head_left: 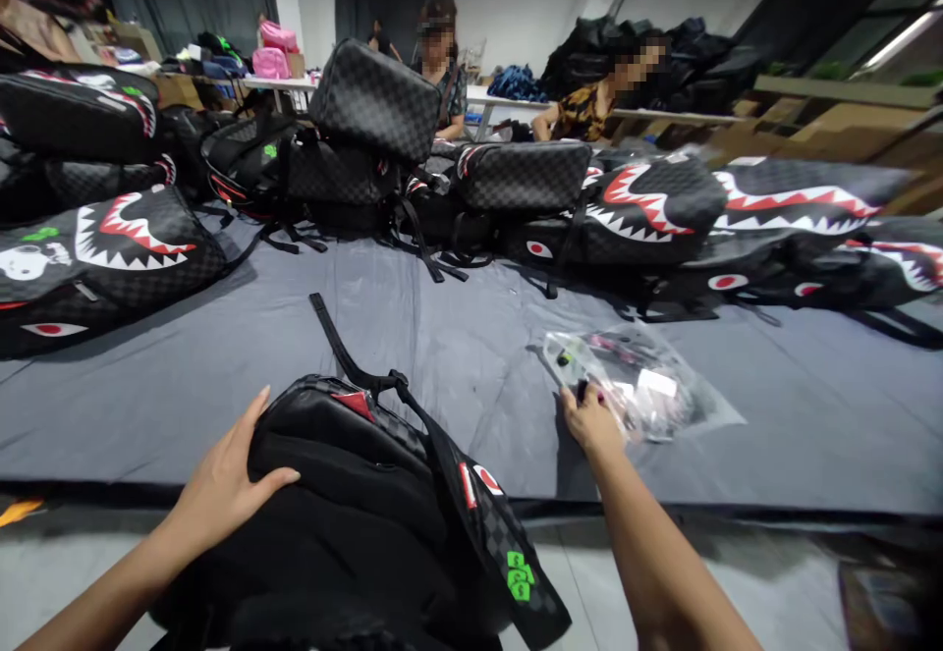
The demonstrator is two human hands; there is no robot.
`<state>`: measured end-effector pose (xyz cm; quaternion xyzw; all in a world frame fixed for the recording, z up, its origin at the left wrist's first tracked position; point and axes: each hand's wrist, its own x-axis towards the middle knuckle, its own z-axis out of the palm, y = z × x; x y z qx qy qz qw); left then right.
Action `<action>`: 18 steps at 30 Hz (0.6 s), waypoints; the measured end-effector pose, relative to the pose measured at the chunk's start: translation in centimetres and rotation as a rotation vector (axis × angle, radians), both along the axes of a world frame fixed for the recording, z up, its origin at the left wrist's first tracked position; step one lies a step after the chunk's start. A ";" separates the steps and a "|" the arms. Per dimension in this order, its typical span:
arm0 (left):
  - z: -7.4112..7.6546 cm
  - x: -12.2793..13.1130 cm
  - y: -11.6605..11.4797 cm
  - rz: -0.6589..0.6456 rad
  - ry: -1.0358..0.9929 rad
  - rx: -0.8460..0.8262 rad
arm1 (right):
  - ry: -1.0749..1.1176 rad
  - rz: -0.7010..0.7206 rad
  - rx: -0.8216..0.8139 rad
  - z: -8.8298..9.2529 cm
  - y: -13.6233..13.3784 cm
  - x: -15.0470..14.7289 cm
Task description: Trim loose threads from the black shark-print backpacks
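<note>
A black checkered backpack (368,504) with a shark-mouth print lies at the near edge of the grey-covered table (442,337), its strap trailing away from me. My left hand (225,479) rests on the backpack's left side, fingers together and thumb spread across the fabric. My right hand (589,420) reaches out to a clear plastic bag (648,391) holding small items, fingers closed at the bag's near edge around a small dark piece.
Several shark-mouth backpacks (648,204) are piled along the far and left sides of the table. Two people sit behind the piles at a white table (508,96). Pink bags (271,52) and cardboard boxes stand at the back.
</note>
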<state>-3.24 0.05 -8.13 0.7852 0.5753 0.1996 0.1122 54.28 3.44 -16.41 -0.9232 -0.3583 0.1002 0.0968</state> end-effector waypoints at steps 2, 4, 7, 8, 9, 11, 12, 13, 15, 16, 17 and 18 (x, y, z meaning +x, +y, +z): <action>0.3 -0.1 0.1 0.038 -0.067 -0.074 | 0.029 0.032 0.054 0.5 0.7 -0.5; 0.5 -0.7 -0.1 0.056 -0.168 -0.151 | 0.049 0.094 0.134 1.3 0.5 -1.5; 0.5 -2.2 -1.0 0.031 -0.332 -0.289 | 0.098 0.236 0.275 2.1 -2.5 -3.8; 0.5 -2.6 -1.5 0.015 -0.376 -0.345 | 0.120 0.270 0.318 2.0 -4.4 -4.8; 0.7 -2.9 -1.9 -0.003 -0.412 -0.398 | 0.143 0.287 0.355 1.7 -6.7 -6.0; 1.5 -2.7 -2.9 -0.036 -0.455 -0.462 | 0.194 0.269 0.403 0.4 -12.4 -8.8; 2.3 -2.2 -3.4 -0.052 -0.453 -0.464 | 0.220 0.238 0.412 -0.6 -15.5 -10.3; 3.2 -1.4 -3.9 -0.073 -0.433 -0.450 | 0.244 0.203 0.410 -1.7 -18.6 -11.9; 5.4 1.1 -4.8 -0.132 -0.342 -0.392 | 0.401 0.055 0.422 -3.6 -24.3 -14.9; 6.7 2.6 -5.2 -0.178 -0.290 -0.355 | 0.489 0.032 0.416 -4.2 -26.7 -16.2; 8.0 4.3 -5.6 -0.243 -0.248 -0.311 | 0.499 0.070 0.352 -4.4 -28.8 -17.1; 9.2 6.1 -6.1 -0.335 -0.222 -0.259 | 0.493 0.156 0.272 -4.0 -30.4 -17.8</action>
